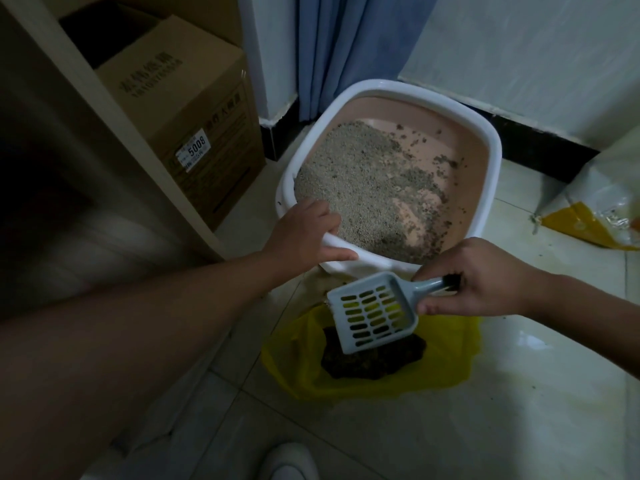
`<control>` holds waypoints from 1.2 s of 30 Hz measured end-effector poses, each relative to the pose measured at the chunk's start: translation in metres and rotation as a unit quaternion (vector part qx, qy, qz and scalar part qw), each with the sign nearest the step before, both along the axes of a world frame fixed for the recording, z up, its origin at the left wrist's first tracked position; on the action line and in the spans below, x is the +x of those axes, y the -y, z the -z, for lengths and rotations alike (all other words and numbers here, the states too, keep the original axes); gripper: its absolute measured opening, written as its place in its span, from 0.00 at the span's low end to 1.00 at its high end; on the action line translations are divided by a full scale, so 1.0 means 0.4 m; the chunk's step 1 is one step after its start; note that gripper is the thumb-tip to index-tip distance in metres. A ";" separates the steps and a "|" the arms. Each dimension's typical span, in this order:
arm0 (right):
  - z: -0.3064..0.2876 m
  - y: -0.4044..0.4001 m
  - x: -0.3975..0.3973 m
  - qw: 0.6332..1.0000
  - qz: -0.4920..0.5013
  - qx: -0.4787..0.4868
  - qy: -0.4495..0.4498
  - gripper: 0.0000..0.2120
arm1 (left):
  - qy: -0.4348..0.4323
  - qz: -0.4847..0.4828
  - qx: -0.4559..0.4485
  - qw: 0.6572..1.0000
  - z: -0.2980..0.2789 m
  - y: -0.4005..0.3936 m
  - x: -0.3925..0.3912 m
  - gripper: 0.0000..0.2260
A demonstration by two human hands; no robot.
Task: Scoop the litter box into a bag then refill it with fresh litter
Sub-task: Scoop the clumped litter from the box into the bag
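Plainly, box label [196, 150] reads 5008; left hand [302, 231] grips litter box [491, 161]; right [485, 277] scoop [374, 311].

A cardboard box [183, 109] stands beside a blue curtain [346, 39].

I read one number, "5008", on a white sticker label [194, 150] stuck to the side of the cardboard box [180, 109]. Larger printed characters on the box faces are too dim and blurred for me to read.
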State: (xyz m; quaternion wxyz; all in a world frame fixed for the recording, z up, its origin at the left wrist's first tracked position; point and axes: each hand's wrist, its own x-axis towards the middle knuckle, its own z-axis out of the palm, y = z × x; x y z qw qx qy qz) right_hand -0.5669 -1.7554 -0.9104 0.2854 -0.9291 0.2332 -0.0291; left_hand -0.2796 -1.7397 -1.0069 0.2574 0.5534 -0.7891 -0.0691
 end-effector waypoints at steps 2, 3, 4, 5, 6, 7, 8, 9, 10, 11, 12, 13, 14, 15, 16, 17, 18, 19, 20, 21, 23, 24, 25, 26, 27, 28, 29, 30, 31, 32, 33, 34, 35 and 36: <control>-0.001 0.005 -0.001 1.000 -0.012 -0.017 -0.022 0.17 | -0.001 -0.003 -0.002 1.000 -0.003 0.000 -0.001 0.22; 0.000 0.006 -0.002 0.998 -0.021 -0.029 -0.042 0.19 | 0.000 -0.005 -0.003 1.000 -0.005 -0.001 -0.001 0.22; 0.003 0.005 -0.003 0.996 -0.031 -0.044 -0.065 0.21 | 0.002 -0.006 -0.003 1.000 -0.006 -0.001 -0.002 0.22; 0.008 0.003 -0.003 0.993 -0.043 -0.060 -0.088 0.23 | 0.004 -0.006 -0.002 1.000 -0.006 -0.002 -0.002 0.22; 0.014 0.000 -0.002 0.990 -0.056 -0.069 -0.110 0.25 | 0.005 -0.008 0.000 1.000 -0.006 -0.002 -0.002 0.23; 0.020 -0.005 0.001 0.987 -0.068 -0.073 -0.128 0.26 | 0.006 -0.009 0.005 1.000 -0.007 -0.002 -0.001 0.23; 0.026 -0.010 0.006 0.984 -0.078 -0.076 -0.144 0.27 | 0.007 -0.010 0.011 1.000 -0.007 -0.003 -0.001 0.23; 0.033 -0.015 0.011 0.980 -0.085 -0.083 -0.158 0.27 | 0.007 -0.010 0.015 1.000 -0.006 -0.003 -0.001 0.23; 0.040 -0.019 0.018 0.977 -0.089 -0.095 -0.169 0.28 | 0.005 -0.009 0.017 1.000 -0.006 -0.003 -0.001 0.23; 0.046 -0.023 0.023 0.974 -0.092 -0.108 -0.177 0.28 | 0.004 -0.008 0.019 1.000 -0.006 -0.003 -0.001 0.23; 0.052 -0.027 0.025 0.972 -0.094 -0.118 -0.181 0.29 | 0.003 -0.007 0.022 1.000 -0.007 -0.003 -0.001 0.23; 0.056 -0.028 0.025 0.972 -0.094 -0.122 -0.179 0.29 | 0.003 -0.006 0.022 1.000 -0.008 -0.003 -0.002 0.23; 0.059 -0.029 0.023 0.973 -0.092 -0.120 -0.172 0.28 | 0.003 -0.006 0.020 1.000 -0.009 -0.003 -0.003 0.23; 0.058 -0.027 0.020 0.977 -0.085 -0.109 -0.161 0.27 | 0.003 -0.006 0.017 1.000 -0.010 -0.002 -0.003 0.23; 0.054 -0.024 0.017 0.982 -0.076 -0.089 -0.149 0.26 | 0.003 -0.004 0.012 1.000 -0.010 -0.002 -0.002 0.23; 0.049 -0.019 0.015 0.987 -0.066 -0.067 -0.134 0.25 | 0.003 -0.003 0.007 1.000 -0.009 -0.003 -0.001 0.23; 0.043 -0.012 0.013 0.991 -0.055 -0.047 -0.116 0.24 | 0.003 -0.002 0.003 1.000 -0.009 -0.002 0.000 0.22; 0.035 -0.005 0.011 0.994 -0.044 -0.031 -0.093 0.22 | 0.002 -0.001 0.001 1.000 -0.009 -0.002 0.001 0.22; 0.027 0.004 0.007 0.997 -0.030 -0.020 -0.068 0.20 | 0.000 0.000 0.001 1.000 -0.009 -0.002 0.000 0.22; 0.018 0.013 0.002 0.999 -0.014 -0.015 -0.044 0.18 | -0.001 0.000 0.000 1.000 -0.009 -0.002 0.000 0.23; 0.001 0.027 -0.011 1.000 0.019 -0.018 -0.005 0.17 | 0.001 -0.006 -0.004 1.000 -0.007 -0.002 -0.002 0.23; -0.005 0.032 -0.017 0.999 0.033 -0.024 0.015 0.18 | 0.002 -0.009 -0.004 1.000 -0.006 -0.001 -0.004 0.23; -0.009 0.035 -0.022 0.998 0.047 -0.028 0.035 0.18 | 0.003 -0.009 -0.004 1.000 -0.006 -0.002 -0.005 0.22; -0.011 0.038 -0.027 0.996 0.065 -0.030 0.054 0.17 | 0.002 -0.006 0.000 1.000 -0.006 -0.002 -0.005 0.19; -0.011 0.040 -0.031 0.993 0.086 -0.032 0.069 0.17 | 0.003 0.000 0.004 1.000 -0.004 -0.002 -0.004 0.17; -0.008 0.043 -0.035 0.990 0.112 -0.036 0.080 0.18 | 0.004 0.004 0.005 1.000 -0.003 -0.002 -0.004 0.17; -0.004 0.047 -0.039 0.985 0.140 -0.041 0.086 0.20 | 0.004 0.005 0.002 1.000 0.000 -0.001 -0.003 0.18; 0.002 0.051 -0.042 0.981 0.170 -0.046 0.086 0.20 | 0.000 0.005 -0.005 1.000 0.001 0.000 -0.002 0.20; 0.008 0.055 -0.047 0.976 0.198 -0.047 0.080 0.19 | -0.005 0.002 -0.012 1.000 0.003 0.000 -0.001 0.22; 0.015 0.060 -0.050 0.972 0.221 -0.047 0.067 0.17 | -0.007 -0.001 -0.018 1.000 0.004 0.001 -0.001 0.23; 0.023 0.064 -0.054 0.968 0.240 -0.046 0.049 0.15 | -0.005 -0.003 -0.023 1.000 0.004 0.001 0.000 0.24; 0.033 0.068 -0.059 0.965 0.257 -0.045 0.031 0.11 | -0.002 -0.003 -0.027 1.000 0.006 0.000 0.000 0.24; 0.045 0.073 -0.064 0.961 0.273 -0.043 0.013 0.08 | 0.001 -0.002 -0.033 0.999 0.007 0.000 -0.001 0.24; 0.058 0.078 -0.070 0.956 0.290 -0.042 -0.003 0.07 | 0.001 -0.001 -0.039 0.999 0.008 0.000 -0.001 0.24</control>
